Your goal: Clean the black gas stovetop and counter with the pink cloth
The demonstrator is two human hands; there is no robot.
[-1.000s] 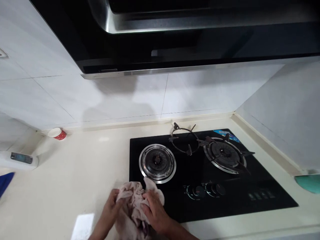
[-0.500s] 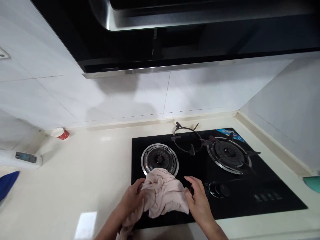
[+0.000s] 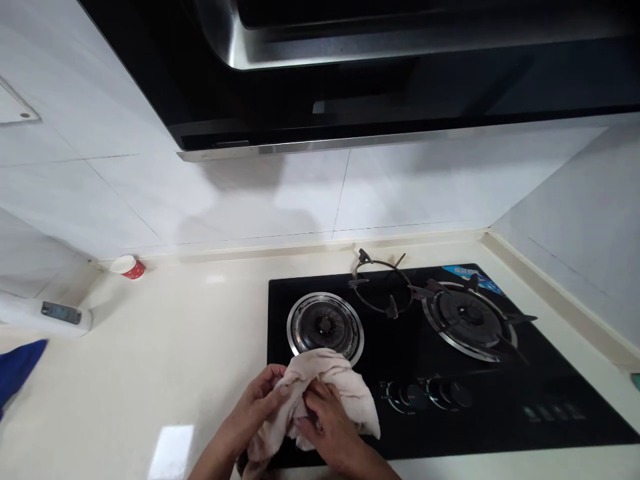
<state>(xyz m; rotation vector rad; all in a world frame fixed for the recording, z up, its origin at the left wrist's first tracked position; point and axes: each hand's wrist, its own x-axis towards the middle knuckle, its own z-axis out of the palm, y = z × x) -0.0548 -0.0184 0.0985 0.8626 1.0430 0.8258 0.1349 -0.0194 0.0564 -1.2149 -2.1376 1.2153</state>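
Note:
A crumpled pale pink cloth (image 3: 350,390) is bunched up over the front left of the black gas stove (image 3: 360,360). Its left side is pinched in my left hand (image 3: 257,403), thumb on top. My right hand (image 3: 330,420) presses into the middle of the cloth with curled fingers, gripping a fold; the fingertips are partly hidden. Just behind the cloth is the left burner (image 3: 325,325), bare of its grate, its near rim partly covered by the cloth. Two control knobs (image 3: 414,397) stand to the right of my right hand.
A loose pan support (image 3: 383,310) lies behind, between the burners. The right burner (image 3: 470,317) carries its own grate. Over the stove hangs a black range hood (image 3: 350,93). A red and white paper cup (image 3: 133,268), a white device (image 3: 60,317) and blue cloth (image 3: 20,370) are left.
My right hand has moved left from beside the cloth onto its middle and taken hold of a fold. The left hand keeps its hold. The view has shifted slightly.

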